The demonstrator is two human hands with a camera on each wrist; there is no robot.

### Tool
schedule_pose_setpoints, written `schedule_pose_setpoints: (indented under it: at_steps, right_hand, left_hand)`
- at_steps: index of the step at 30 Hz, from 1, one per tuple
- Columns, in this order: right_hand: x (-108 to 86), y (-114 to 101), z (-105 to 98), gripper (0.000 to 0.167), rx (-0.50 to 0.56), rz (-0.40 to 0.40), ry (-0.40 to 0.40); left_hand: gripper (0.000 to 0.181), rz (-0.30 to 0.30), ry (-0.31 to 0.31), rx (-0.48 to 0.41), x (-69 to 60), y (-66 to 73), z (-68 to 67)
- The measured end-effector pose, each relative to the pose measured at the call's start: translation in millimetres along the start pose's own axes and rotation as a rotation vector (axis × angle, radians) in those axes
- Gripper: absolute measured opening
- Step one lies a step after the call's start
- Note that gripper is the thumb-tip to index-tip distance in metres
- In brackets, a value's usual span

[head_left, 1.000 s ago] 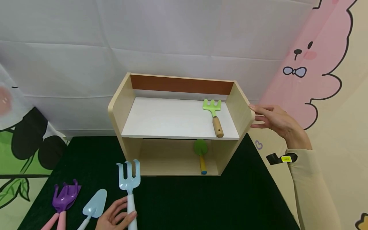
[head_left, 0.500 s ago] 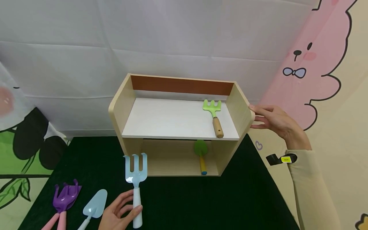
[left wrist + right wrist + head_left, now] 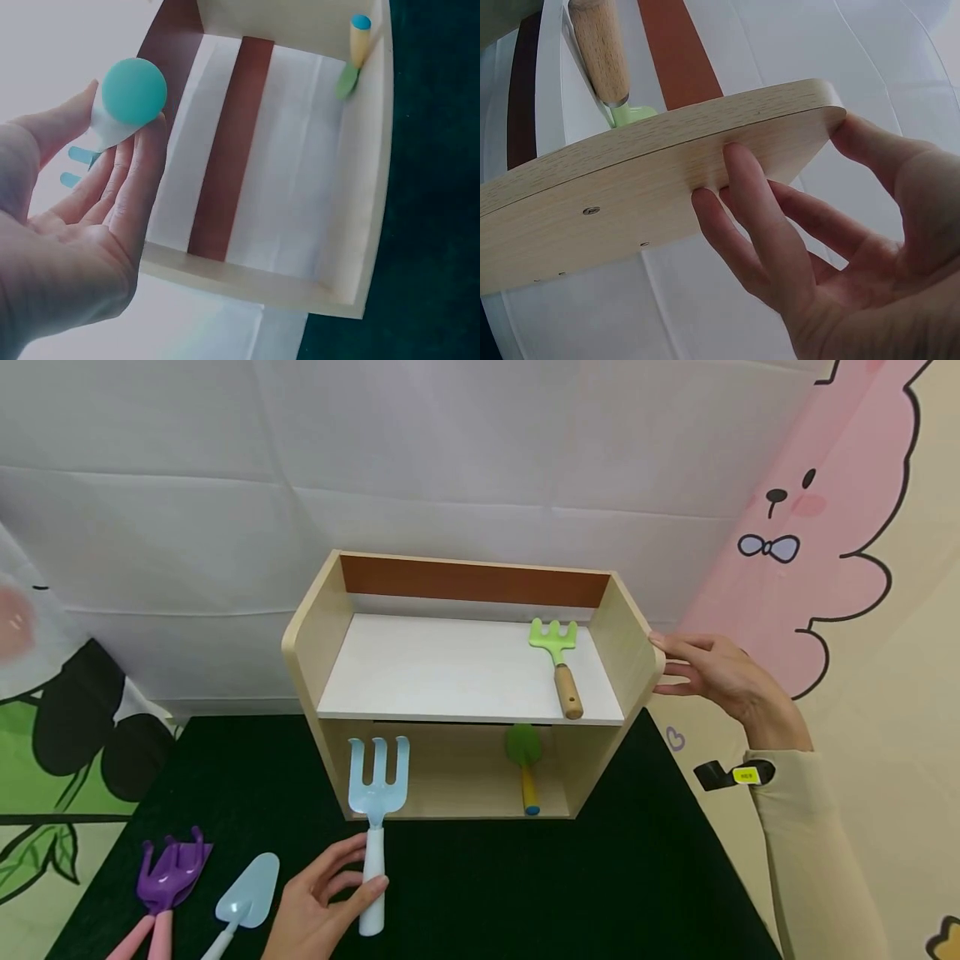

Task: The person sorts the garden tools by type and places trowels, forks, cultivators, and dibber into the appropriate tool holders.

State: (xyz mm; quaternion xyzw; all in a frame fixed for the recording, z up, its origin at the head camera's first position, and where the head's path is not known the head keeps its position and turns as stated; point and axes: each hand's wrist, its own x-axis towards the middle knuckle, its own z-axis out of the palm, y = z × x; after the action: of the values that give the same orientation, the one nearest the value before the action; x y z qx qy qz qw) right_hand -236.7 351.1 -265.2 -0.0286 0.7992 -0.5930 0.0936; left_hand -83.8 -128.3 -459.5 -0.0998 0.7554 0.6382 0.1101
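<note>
My left hand (image 3: 318, 902) holds a light blue hand fork (image 3: 377, 797) by its white handle, thumb on one side and fingers on the other. The tines point up and away, in front of the lower compartment of a wooden shelf (image 3: 302, 635). In the left wrist view the handle's round turquoise end (image 3: 135, 91) faces the camera. My right hand (image 3: 723, 681) touches the shelf's right side panel from outside; in the right wrist view its fingertips (image 3: 739, 154) rest on the outer face and the thumb (image 3: 862, 142) meets the rounded corner.
A green hand fork (image 3: 555, 639) lies on the upper white board, at right. A green trowel (image 3: 525, 747) stands in the lower compartment. On the dark green cloth at left lie a light blue trowel (image 3: 249, 892) and purple tools (image 3: 172, 872) with pink handles.
My left hand has moved right and away from me with the light blue fork, whose tines now overlap the shelf's lower compartment. The right hand and the shelf look unmoved.
</note>
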Motion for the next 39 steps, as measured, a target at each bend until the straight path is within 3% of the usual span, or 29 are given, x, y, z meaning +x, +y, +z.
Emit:
schedule_pose_setpoints:
  at_steps: [6,14,18,26,31,39]
  right_hand:
    - [0.8,-0.4,0.6,0.019,0.007,-0.013,-0.006]
    - [-0.1,-0.8,0.5,0.019,0.013,-0.009,-0.004]
    - [-0.9,-1.0,0.6,0.019,0.014,-0.011,-0.003]
    - [-0.9,-1.6,1.1,0.020,0.010,-0.015,-0.010]
    - [-0.7,-0.9,1.1,0.022,0.001,-0.018,-0.009]
    - [-1.2,-1.0,0.8,0.023,-0.014,-0.019,-0.006]
  left_hand:
    - [0.063,0.061,-0.020,-0.013,-0.2,10.4,4.5]
    - [0.055,0.206,-0.028,0.008,4.7,26.6,10.5]
    - [0.055,0.249,-0.051,0.004,6.2,36.4,12.7]
    - [0.053,0.299,-0.089,0.009,11.0,56.5,19.5]
    - [0.052,0.304,-0.072,0.031,15.5,64.6,23.2]
    - [0.049,0.367,-0.057,0.045,23.9,76.3,26.3]
